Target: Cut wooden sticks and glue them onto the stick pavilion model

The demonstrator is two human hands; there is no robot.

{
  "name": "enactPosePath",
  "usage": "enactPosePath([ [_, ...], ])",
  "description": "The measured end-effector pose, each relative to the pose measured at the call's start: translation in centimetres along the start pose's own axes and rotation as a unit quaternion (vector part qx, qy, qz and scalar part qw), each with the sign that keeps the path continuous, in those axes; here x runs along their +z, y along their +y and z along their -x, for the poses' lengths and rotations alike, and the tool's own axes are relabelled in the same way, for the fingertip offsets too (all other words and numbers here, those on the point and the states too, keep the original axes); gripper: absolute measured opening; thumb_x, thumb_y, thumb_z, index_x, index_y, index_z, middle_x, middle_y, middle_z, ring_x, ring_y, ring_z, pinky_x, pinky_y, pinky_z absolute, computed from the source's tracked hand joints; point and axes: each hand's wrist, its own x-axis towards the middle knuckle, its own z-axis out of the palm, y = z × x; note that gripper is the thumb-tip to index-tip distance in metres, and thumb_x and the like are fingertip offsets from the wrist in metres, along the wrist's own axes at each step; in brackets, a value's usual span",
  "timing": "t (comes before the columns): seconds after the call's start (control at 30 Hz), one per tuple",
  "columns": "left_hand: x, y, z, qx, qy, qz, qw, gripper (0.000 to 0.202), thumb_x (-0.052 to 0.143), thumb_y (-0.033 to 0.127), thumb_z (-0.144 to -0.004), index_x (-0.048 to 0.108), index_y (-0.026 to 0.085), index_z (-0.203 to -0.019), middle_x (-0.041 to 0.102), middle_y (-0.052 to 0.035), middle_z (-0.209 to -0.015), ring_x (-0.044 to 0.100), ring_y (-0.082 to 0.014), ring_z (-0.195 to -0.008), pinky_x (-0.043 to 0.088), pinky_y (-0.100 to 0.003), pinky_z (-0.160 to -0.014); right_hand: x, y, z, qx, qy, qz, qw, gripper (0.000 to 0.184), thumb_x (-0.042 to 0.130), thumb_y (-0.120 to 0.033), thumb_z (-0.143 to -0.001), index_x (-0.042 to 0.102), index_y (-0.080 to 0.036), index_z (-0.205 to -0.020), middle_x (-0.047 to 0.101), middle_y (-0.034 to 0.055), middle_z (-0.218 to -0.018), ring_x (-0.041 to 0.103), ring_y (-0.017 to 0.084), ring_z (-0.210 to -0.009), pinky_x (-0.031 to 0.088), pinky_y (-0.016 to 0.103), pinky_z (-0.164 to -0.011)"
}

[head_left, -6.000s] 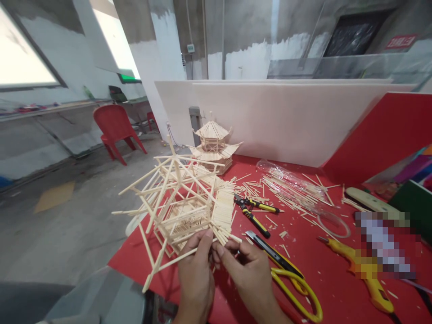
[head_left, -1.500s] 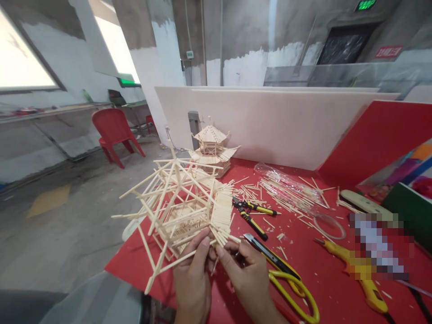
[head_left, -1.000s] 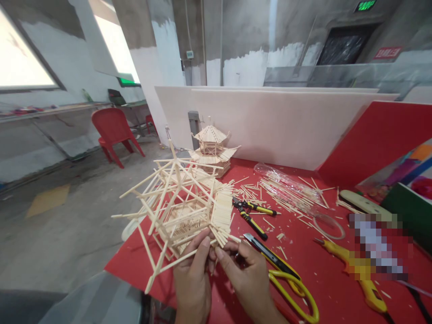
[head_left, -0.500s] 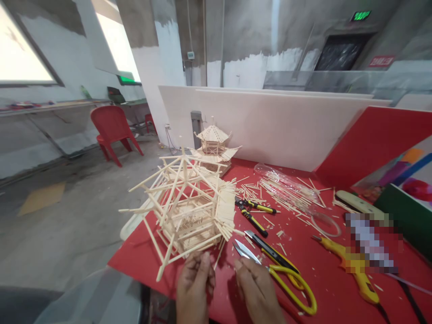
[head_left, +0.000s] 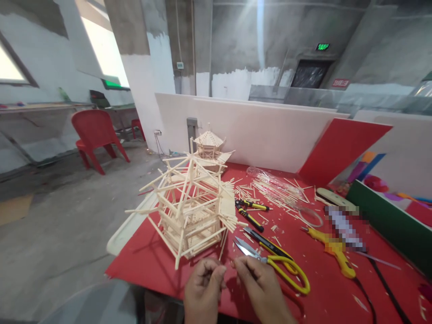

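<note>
My left hand is closed near the table's front edge, thumb against the curled fingers. Close on its right, my right hand is pinched, fingertips pointing toward the left thumb. Whatever lies between the fingers is too small to make out. Just beyond my left hand stands a pagoda-like model frame of thin wooden sticks, with a slatted roof panel on its right side. Yellow-handled scissors lie beside my right hand, blades pointing left. A utility knife rests just behind them.
Pliers with black-yellow grips lie right of the model. Loose sticks and a clear plastic bag are farther back. A yellow glue gun lies at right. Behind stands a second stick pagoda before white boards.
My hands have come closer together, the right fingertips now near the left thumb. The camera view has shifted, so the table tools appear farther left. The tools stay in place on the table.
</note>
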Motion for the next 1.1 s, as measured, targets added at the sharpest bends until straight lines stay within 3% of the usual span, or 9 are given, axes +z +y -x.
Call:
enactPosePath([
  [0.2, -0.5, 0.1, 0.0, -0.011, -0.021, 0.005, 1.0, 0.034, 0.073, 0.049, -0.076, 0.069, 0.015, -0.077, 0.055, 0.0028, -0.051, 0.041, -0.0077, -0.043, 0.032, -0.019, -0.044, 0.2, -1.2, 0.1, -0.068, 0.002, 0.02, 0.997, 0.029, 0.049, -0.038, -0.098, 0.067, -0.02, -0.083, 0.064, -0.0004, -0.072, 0.058, 0.013, -0.066, 0.044, 0.021, -0.062],
  [0.33, -0.7, 0.3, -0.4, -0.02, -0.101, -0.025, 0.994, 0.038, 0.073, 0.053, -0.076, 0.068, 0.015, -0.073, 0.056, 0.0014, -0.055, 0.046, -0.0098, -0.049, 0.036, -0.019, -0.048, 0.0, -1.1, -0.4, -0.156, 0.014, 0.03, 0.987, 0.016, 0.064, -0.03, -0.09, 0.073, -0.026, -0.103, 0.066, 0.0006, -0.084, 0.062, 0.014, -0.077, 0.048, 0.021, -0.069],
  [0.47, -0.5, -0.1, -0.5, -0.046, -0.119, -0.026, 0.992, 0.043, 0.064, 0.058, -0.082, 0.064, 0.017, -0.071, 0.055, 0.0019, -0.056, 0.045, -0.01, -0.049, 0.037, -0.02, -0.048, -0.3, -0.6, -0.8, -0.16, 0.009, 0.015, 0.987, 0.012, 0.071, -0.028, -0.086, 0.077, -0.03, -0.096, 0.061, -0.0012, -0.077, 0.059, 0.012, -0.071, 0.047, 0.02, -0.064],
  [0.6, -0.4, -0.1, -1.1, -0.014, -0.146, -0.047, 0.988, 0.039, 0.066, 0.052, -0.083, 0.065, 0.016, -0.068, 0.058, -0.0004, -0.062, 0.052, -0.0128, -0.059, 0.045, -0.022, -0.056, -0.7, -0.2, -0.9, -0.157, -0.023, -0.021, 0.987, 0.022, 0.068, -0.029, -0.089, 0.073, -0.032, -0.11, 0.063, -0.0012, -0.079, 0.06, 0.013, -0.073, 0.048, 0.022, -0.066],
  [0.73, -0.2, -0.2, -2.0, 0.02, -0.119, -0.069, 0.99, 0.025, 0.079, 0.039, -0.072, 0.071, 0.015, -0.075, 0.067, -0.0037, -0.072, 0.06, -0.0164, -0.068, 0.049, -0.023, -0.062, -1.2, 0.2, -0.9, -0.123, -0.026, -0.036, 0.991, 0.014, 0.064, -0.033, -0.092, 0.075, -0.028, -0.098, 0.066, 0.0, -0.082, 0.062, 0.014, -0.077, 0.047, 0.022, -0.07],
  [0.83, 0.6, -0.7, -1.7, 0.029, -0.083, -0.079, 0.993, 0.028, 0.083, 0.035, -0.067, 0.072, 0.018, -0.086, 0.069, -0.0032, -0.077, 0.062, -0.0169, -0.07, 0.05, -0.023, -0.062, -1.8, 0.6, -0.8, -0.094, 0.011, -0.021, 0.995, 0.027, 0.055, -0.035, -0.097, 0.069, -0.021, -0.078, 0.064, -0.0014, -0.071, 0.058, 0.012, -0.066, 0.043, 0.021, -0.064],
  [0.97, 2.2, -1.5, 0.2, 0.055, -0.149, -0.175, 0.972, 0.039, 0.065, 0.042, -0.085, 0.061, 0.017, -0.056, 0.052, 0.0021, -0.051, 0.05, -0.0114, -0.05, 0.042, -0.021, -0.051, -3.0, 0.4, -0.7, -0.076, 0.078, 0.019, 0.994, 0.047, 0.044, -0.038, -0.101, 0.047, -0.02, -0.058, 0.047, -0.0049, -0.054, 0.044, 0.01, -0.05, 0.033, 0.022, -0.051],
  [1.03, 2.8, -1.4, 0.8, 0.1, -0.171, -0.232, 0.952, 0.049, 0.052, 0.041, -0.093, 0.059, 0.018, -0.051, 0.054, -0.0008, -0.055, 0.054, -0.0134, -0.055, 0.046, -0.023, -0.057, -4.0, 0.2, -0.8, -0.093, 0.089, 0.052, 0.99, 0.047, 0.046, -0.039, -0.1, 0.044, -0.02, -0.056, 0.045, -0.0049, -0.053, 0.044, 0.01, -0.051, 0.033, 0.022, -0.051],
  [1.1, 3.1, -1.1, 0.9, 0.139, -0.178, -0.262, 0.938, 0.048, 0.051, 0.038, -0.094, 0.062, 0.018, -0.052, 0.068, -0.0075, -0.078, 0.064, -0.018, -0.074, 0.051, -0.026, -0.07, -5.0, 0.2, -0.9, -0.113, 0.089, 0.078, 0.987, 0.04, 0.049, -0.038, -0.098, 0.053, -0.021, -0.062, 0.054, -0.003, -0.06, 0.052, 0.012, -0.057, 0.039, 0.022, -0.058],
])
